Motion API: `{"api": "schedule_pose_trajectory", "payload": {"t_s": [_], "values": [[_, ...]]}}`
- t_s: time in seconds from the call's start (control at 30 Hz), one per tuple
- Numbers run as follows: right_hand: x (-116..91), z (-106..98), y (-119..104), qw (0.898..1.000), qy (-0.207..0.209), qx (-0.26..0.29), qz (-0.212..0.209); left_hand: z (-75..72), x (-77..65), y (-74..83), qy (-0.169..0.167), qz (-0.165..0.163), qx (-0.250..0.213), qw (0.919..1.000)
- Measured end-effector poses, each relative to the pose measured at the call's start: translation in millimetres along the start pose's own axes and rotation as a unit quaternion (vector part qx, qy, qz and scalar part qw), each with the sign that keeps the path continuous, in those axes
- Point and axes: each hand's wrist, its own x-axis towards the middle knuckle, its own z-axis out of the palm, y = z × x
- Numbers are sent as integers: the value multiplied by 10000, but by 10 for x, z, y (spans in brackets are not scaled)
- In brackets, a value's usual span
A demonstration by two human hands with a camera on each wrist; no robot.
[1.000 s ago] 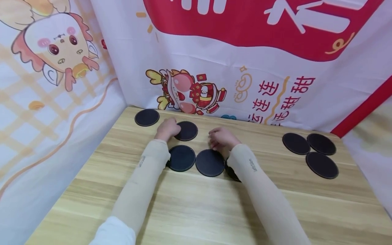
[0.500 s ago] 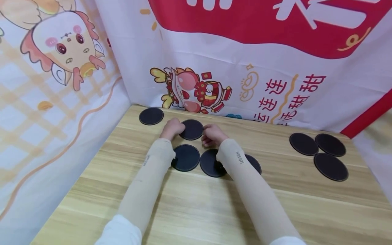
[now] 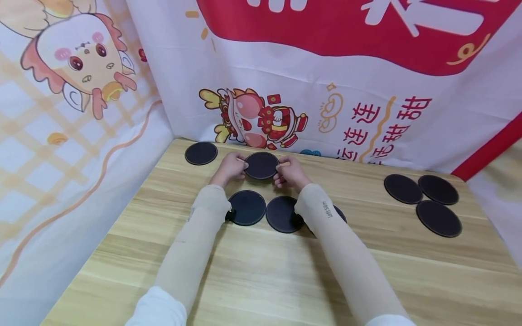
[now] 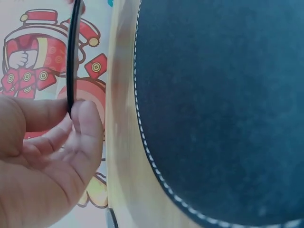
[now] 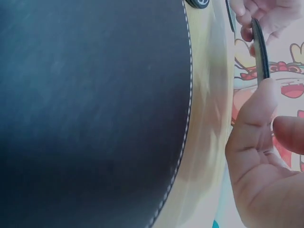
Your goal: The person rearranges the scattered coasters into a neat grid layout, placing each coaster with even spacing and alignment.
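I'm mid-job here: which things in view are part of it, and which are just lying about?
Part of the job now:
black disc, held
left hand, pinching its edge
right hand, at its opposite edge

Apparently just lying about:
lone disc, far left
nearer row of three discs
cluster of three discs, right

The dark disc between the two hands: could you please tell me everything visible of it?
The dark disc is round, thin and almost black, with a smooth, leather-like face. It is raised above the far part of the table, roughly level. The left hand pinches its left edge; the right hand holds the opposite edge. Both wrist views show it edge-on.
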Motion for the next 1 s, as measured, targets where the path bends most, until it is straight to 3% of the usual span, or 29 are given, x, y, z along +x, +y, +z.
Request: {"api": "schedule_pose_trajectory", "payload": {"t_s": [0.13,0.37,1.0], "values": [[-34,-63,-4,9998,-57,138,-95,19,18,17,-104,29,-538,9985],[-62,-179,41,9992,-105,298,-235,68,-55,142,-146,367,-775,9962],[-312,-434,108,9912,-334,1070,-700,233,-234,289,-617,451,-1886,9791]]}}
